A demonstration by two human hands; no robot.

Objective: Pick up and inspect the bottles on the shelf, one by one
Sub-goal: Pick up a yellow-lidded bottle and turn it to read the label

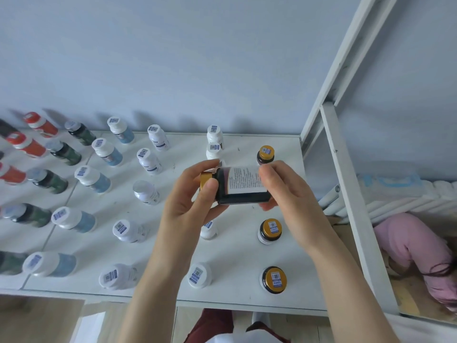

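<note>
While the left hand [188,201] is gripping its gold cap [205,180] and the right hand [286,191] its base, the dark bottle [243,185] is hanging sideways above the shelf [237,258], probably feeling light, stiff and slick.

Two hands [185,201] [289,194] hold a dark bottle [243,186] sideways.
</note>
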